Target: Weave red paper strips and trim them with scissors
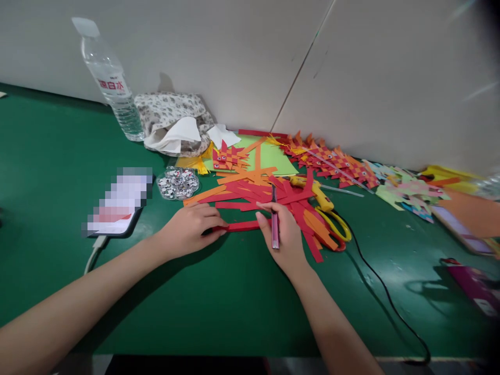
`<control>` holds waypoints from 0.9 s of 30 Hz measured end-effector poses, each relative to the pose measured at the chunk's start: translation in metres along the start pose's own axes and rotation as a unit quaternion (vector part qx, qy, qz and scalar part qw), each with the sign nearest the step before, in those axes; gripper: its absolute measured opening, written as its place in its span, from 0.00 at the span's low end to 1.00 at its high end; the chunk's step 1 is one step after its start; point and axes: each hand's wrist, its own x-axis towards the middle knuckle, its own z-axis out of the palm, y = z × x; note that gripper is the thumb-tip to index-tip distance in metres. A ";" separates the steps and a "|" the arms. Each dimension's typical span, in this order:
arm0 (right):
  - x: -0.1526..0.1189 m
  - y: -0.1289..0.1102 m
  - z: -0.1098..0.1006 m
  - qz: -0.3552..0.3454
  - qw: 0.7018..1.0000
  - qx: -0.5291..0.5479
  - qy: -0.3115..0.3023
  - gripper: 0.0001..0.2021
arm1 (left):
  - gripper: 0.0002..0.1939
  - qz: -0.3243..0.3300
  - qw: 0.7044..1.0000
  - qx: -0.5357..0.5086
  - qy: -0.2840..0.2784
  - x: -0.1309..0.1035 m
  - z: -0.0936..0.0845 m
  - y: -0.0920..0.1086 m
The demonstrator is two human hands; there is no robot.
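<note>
Midway between the table's front and back edges, two hands meet at a red strip.

The left hand is closed in a pinch on the strip's left end; the right hand grips a pen-like tool, its thumb and forefinger slightly parted, and whether they touch the strip I cannot tell. Loose strips lie just beyond, toward the back edge, beside a glue gun. Good handling probably means keeping the paper flat and straight, pinching lightly against creases, and holding the tool clear.
</note>
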 end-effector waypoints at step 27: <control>0.001 -0.006 -0.004 0.171 0.913 0.370 -0.012 0.09 | 0.08 -0.107 0.982 -0.149 -0.040 0.002 -0.002 -0.007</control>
